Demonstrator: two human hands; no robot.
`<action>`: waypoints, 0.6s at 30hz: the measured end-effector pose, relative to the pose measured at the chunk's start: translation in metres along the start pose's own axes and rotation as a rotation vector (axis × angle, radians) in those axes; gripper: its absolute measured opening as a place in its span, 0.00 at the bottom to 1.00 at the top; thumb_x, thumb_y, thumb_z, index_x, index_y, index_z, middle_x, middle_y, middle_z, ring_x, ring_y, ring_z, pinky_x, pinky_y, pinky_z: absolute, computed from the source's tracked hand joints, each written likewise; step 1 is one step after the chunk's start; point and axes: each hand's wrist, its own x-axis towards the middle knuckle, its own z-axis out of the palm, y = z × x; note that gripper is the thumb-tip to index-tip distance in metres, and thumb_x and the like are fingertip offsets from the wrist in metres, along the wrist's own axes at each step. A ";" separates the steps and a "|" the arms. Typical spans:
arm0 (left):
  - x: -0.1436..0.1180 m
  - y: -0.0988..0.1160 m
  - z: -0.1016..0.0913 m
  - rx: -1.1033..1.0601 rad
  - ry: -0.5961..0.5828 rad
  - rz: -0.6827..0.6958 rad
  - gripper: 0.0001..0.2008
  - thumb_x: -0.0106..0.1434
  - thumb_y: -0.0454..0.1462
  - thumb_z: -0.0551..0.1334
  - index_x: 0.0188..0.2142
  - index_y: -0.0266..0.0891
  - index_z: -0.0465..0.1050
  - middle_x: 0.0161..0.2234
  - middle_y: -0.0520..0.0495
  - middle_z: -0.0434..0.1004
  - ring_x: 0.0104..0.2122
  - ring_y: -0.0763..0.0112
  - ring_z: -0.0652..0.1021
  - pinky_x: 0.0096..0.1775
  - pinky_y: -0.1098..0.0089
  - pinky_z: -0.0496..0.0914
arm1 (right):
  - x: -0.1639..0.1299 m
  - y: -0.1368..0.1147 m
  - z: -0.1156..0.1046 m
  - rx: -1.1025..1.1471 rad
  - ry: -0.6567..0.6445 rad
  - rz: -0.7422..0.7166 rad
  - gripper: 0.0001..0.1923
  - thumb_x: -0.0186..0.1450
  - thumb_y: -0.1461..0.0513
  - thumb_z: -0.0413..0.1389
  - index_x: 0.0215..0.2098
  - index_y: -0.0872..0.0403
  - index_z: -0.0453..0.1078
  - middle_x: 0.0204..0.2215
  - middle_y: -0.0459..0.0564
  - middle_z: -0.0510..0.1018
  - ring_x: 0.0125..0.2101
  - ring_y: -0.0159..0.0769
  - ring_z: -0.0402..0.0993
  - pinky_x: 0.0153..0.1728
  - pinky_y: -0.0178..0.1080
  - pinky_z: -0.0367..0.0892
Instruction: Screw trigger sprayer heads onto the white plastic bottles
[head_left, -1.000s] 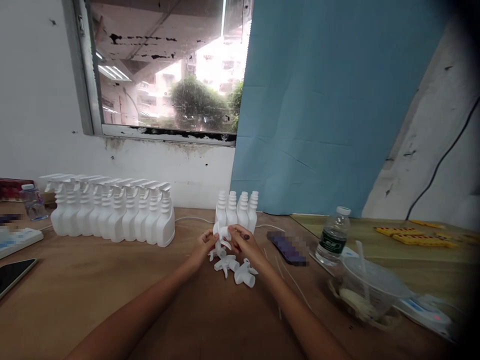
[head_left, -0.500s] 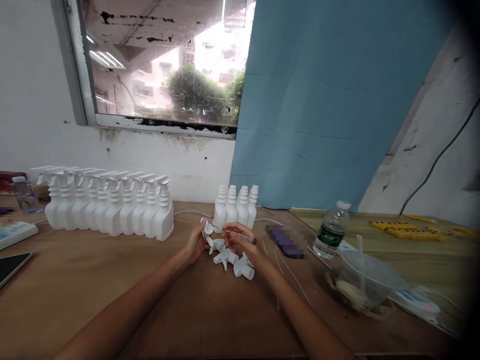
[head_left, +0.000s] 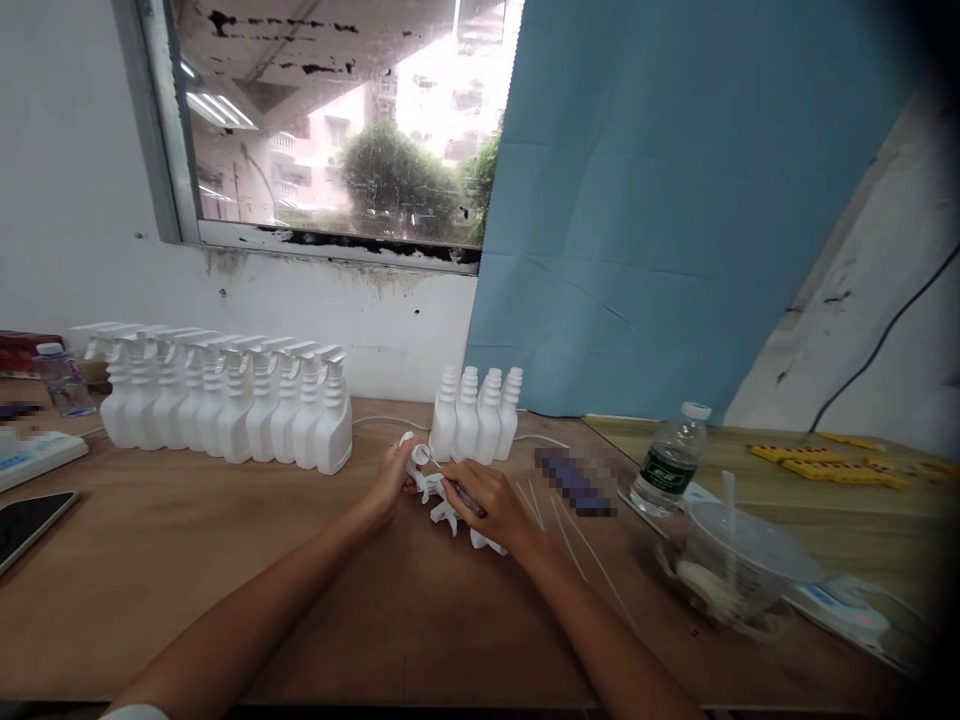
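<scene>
- Head view, wooden table [head_left: 187, 560]: both of the person's forearms reach out to a small heap of white parts near its middle.
- Left hand [head_left: 392, 478]: fingers curled shut around a white trigger sprayer head [head_left: 417, 462], held just above the table with its round collar facing the camera.
- Right hand [head_left: 491, 503]: fingers pinched closed on a thin dark-tipped dip tube [head_left: 459, 492], whose far end lies at the sprayer head's collar; the hand rests over the heap.
- Loose sprayer heads [head_left: 450, 515]: a few more white ones lying on the table, partly under the right hand.
- Handling, as a judgement: the sprayer head looks like light, stiff moulded plastic, best gripped by the collar or neck so the trigger stays free; the tube seems slender and bendy, so it is best pinched near its tip.
- Four uncapped white bottles [head_left: 478, 412]: upright in a tight group just behind the hands.
- Row of capped spray bottles [head_left: 225, 408]: finished-looking, standing along the wall to the left.
- Spare dip tubes [head_left: 570, 535]: thin white lengths lying loose to the right of the hands.
- Water bottle [head_left: 670, 460] and lidded plastic cup [head_left: 739, 565]: well to the right.
- Phone [head_left: 26, 525]: at the left edge.
</scene>
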 end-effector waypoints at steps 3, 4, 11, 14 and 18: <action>0.000 0.000 0.002 0.053 0.001 0.048 0.22 0.52 0.53 0.66 0.29 0.40 0.61 0.16 0.59 0.62 0.11 0.81 0.60 0.15 0.78 0.50 | -0.003 0.000 0.008 0.048 0.134 0.138 0.06 0.66 0.63 0.53 0.32 0.53 0.70 0.24 0.47 0.73 0.25 0.34 0.69 0.29 0.36 0.64; 0.000 -0.001 0.002 0.068 -0.003 0.060 0.21 0.52 0.52 0.66 0.29 0.40 0.61 0.16 0.59 0.62 0.11 0.81 0.59 0.15 0.78 0.50 | -0.004 0.000 0.010 0.066 0.176 0.185 0.07 0.65 0.63 0.53 0.29 0.53 0.69 0.22 0.46 0.72 0.23 0.33 0.67 0.29 0.35 0.63; -0.003 -0.002 0.004 0.141 0.015 0.134 0.16 0.55 0.47 0.65 0.31 0.41 0.61 0.17 0.60 0.64 0.13 0.80 0.61 0.17 0.78 0.54 | -0.007 0.003 0.018 0.240 0.280 0.414 0.18 0.65 0.58 0.53 0.18 0.53 0.61 0.14 0.41 0.64 0.17 0.28 0.59 0.21 0.33 0.59; 0.001 -0.001 0.002 0.160 0.024 0.146 0.15 0.54 0.45 0.66 0.30 0.41 0.61 0.18 0.60 0.64 0.15 0.78 0.64 0.18 0.77 0.57 | -0.004 0.001 0.017 0.414 0.250 0.520 0.18 0.66 0.55 0.51 0.20 0.53 0.61 0.16 0.43 0.69 0.16 0.29 0.64 0.18 0.33 0.61; 0.005 0.003 -0.001 0.177 -0.003 0.117 0.16 0.53 0.44 0.67 0.27 0.40 0.61 0.16 0.59 0.64 0.15 0.77 0.65 0.19 0.76 0.57 | 0.001 0.000 0.014 0.632 0.233 0.626 0.17 0.66 0.51 0.51 0.24 0.52 0.63 0.18 0.45 0.73 0.16 0.32 0.69 0.17 0.34 0.67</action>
